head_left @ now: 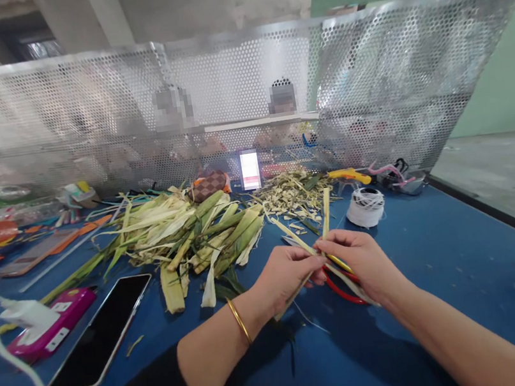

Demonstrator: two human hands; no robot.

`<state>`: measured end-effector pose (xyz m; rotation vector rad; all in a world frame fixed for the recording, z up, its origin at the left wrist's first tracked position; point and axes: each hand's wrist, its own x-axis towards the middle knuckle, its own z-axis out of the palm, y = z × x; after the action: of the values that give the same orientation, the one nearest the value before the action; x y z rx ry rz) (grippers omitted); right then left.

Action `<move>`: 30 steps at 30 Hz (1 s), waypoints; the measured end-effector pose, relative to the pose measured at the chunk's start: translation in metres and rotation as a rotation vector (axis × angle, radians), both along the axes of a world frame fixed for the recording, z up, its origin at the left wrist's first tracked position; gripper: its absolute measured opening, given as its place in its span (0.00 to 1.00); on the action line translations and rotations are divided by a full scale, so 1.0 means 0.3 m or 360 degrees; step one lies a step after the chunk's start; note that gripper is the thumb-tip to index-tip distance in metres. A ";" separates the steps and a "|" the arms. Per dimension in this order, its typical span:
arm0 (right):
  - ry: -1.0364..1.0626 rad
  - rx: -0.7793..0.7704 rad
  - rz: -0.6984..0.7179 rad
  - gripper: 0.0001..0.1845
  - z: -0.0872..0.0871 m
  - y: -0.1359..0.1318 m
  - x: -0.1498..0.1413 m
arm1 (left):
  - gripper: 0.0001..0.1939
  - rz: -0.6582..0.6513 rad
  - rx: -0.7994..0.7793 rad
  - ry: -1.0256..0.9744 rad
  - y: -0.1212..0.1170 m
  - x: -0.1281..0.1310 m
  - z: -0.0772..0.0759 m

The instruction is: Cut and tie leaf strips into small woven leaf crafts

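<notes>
My left hand [293, 271] and my right hand [354, 259] meet over the blue table, fingertips almost touching. Both are pinched closed on pale strips of corn husk [326, 212] that cross between them; two strip ends stick up and away from me. Under my right hand lie scissors with red handles [343, 293], partly hidden, their blade tips showing beyond my left fingers. A spool of white string [366, 207] stands just past my right hand. To the left of my hands rests a big heap of green and yellow corn husks [195, 228].
Small husk scraps [294, 194] are piled at the back. A phone [101, 332] and a purple power strip [54, 323] with a white cable lie left. A perforated metal screen [239, 73] closes off the far side, with people behind it.
</notes>
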<state>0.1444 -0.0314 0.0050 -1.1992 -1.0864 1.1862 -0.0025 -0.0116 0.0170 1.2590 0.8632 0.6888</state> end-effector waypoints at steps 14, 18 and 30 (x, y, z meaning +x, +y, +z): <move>-0.1444 0.0609 -0.0035 0.18 -0.004 -0.031 -0.016 | 0.12 0.0365 -0.0169 -0.0389 0.044 -0.008 -0.022; -0.1295 0.0524 0.0144 0.18 -0.024 -0.027 -0.041 | 0.13 0.0399 -0.0150 -0.0345 0.036 -0.001 -0.028; -0.1887 0.1219 -0.0342 0.12 0.001 0.011 0.046 | 0.09 0.0364 -0.0030 -0.0218 0.017 0.001 0.002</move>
<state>0.1583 -0.0283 0.0053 -1.2949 -1.9442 -0.2822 -0.0022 -0.0067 0.0175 1.0921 0.9061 0.9357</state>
